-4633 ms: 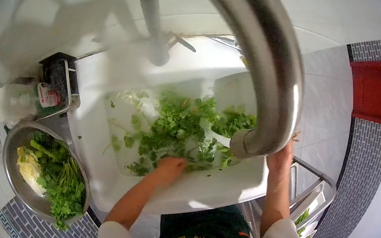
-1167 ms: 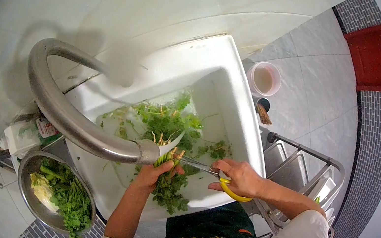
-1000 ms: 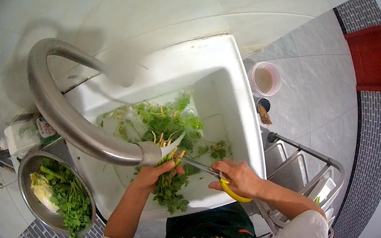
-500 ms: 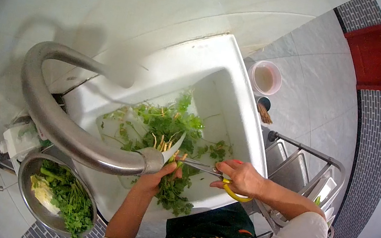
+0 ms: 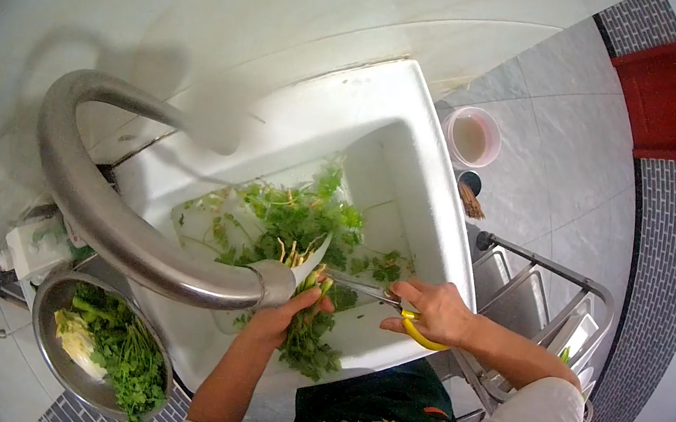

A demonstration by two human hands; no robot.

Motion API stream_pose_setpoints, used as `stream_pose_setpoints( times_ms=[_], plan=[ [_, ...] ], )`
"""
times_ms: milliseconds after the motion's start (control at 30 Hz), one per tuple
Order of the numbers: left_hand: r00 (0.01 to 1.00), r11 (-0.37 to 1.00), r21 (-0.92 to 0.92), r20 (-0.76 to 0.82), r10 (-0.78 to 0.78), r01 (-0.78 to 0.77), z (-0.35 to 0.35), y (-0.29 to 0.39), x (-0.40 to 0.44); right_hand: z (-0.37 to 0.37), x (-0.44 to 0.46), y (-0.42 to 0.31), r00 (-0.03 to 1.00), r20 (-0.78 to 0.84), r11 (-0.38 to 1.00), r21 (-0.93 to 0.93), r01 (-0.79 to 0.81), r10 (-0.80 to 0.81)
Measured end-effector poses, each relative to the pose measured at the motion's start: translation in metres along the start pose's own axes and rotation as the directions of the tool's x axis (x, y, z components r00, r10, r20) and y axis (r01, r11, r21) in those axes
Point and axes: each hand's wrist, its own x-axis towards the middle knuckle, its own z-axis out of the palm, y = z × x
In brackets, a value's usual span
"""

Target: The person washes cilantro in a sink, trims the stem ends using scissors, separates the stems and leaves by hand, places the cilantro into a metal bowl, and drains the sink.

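My left hand [image 5: 286,316] is closed around a bunch of coriander [image 5: 308,346] over the front of the sink. Its pale root ends point up beside the faucet's mouth, and its leaves hang below the fingers. In my right hand [image 5: 441,312] is a pair of scissors [image 5: 422,334] with yellow handles. Their metal blades reach left to the stems just above my left fingers; whether they are apart at the tips is hard to make out. More loose coriander [image 5: 285,207] lies in the sink behind my hands.
The white sink [image 5: 442,197] stands against the wall. A thick curved metal faucet [image 5: 95,208] arches across its left side. At lower left, a metal bowl [image 5: 70,379] holds leafy greens. A pink-rimmed bucket [image 5: 470,136], a brush [image 5: 470,201] and a metal rack [image 5: 548,280] are on the right.
The scissors have shifted slightly, their yellow handle a little higher and the blades still at the stems. My left hand and the coriander bunch have barely moved.
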Motion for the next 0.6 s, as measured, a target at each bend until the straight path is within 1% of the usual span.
stream_pose_setpoints(
  times_ms=[100, 167, 200, 267, 400, 500, 567, 600],
  plan=[
    [1.0, 1.0, -0.005, -0.015, 0.015, -0.015, 0.001, 0.0008, 0.0005, -0.001, 0.0008, 0.0004, 0.999, 0.04, 1.0, 0.012, 0.002, -0.003],
    [0.999, 0.994, 0.105, -0.007, 0.041, -0.04, -0.0018, -0.0013, 0.0017, -0.0007, 0.0024, 0.0002, 0.998, 0.034, 0.999, -0.002, 0.05, -0.05],
    [0.999, 0.994, 0.106, -0.008, 0.042, -0.041, -0.0018, -0.0012, 0.0015, -0.0014, 0.003, -0.0008, 0.998, 0.033, 0.999, -0.002, 0.051, -0.051],
    [0.999, 0.99, 0.128, 0.004, 0.053, -0.053, -0.0017, -0.001, 0.001, -0.0032, 0.0034, -0.0034, 0.996, -0.014, 0.994, -0.064, 0.084, -0.085],
    [1.0, 0.993, 0.12, 0.019, 0.008, -0.011, 0.0016, 0.0021, -0.0021, -0.0011, 0.0027, -0.0028, 0.995, -0.029, 0.993, -0.067, 0.098, -0.1],
    [0.999, 0.994, 0.108, 0.03, -0.017, 0.014, 0.0046, 0.0046, -0.0022, 0.0018, 0.0018, -0.0014, 0.993, -0.031, 0.994, -0.033, 0.109, -0.11],
    [0.998, 0.996, 0.083, 0.056, -0.02, 0.015, 0.0056, 0.0043, -0.0021, 0.0013, 0.0012, -0.0034, 0.996, -0.009, 0.996, 0.023, 0.084, -0.084],
    [0.998, 0.996, 0.083, 0.056, -0.02, 0.015, 0.0063, 0.0046, -0.0024, 0.0017, 0.0007, -0.0034, 0.996, -0.009, 0.996, 0.023, 0.084, -0.084]
  ],
)
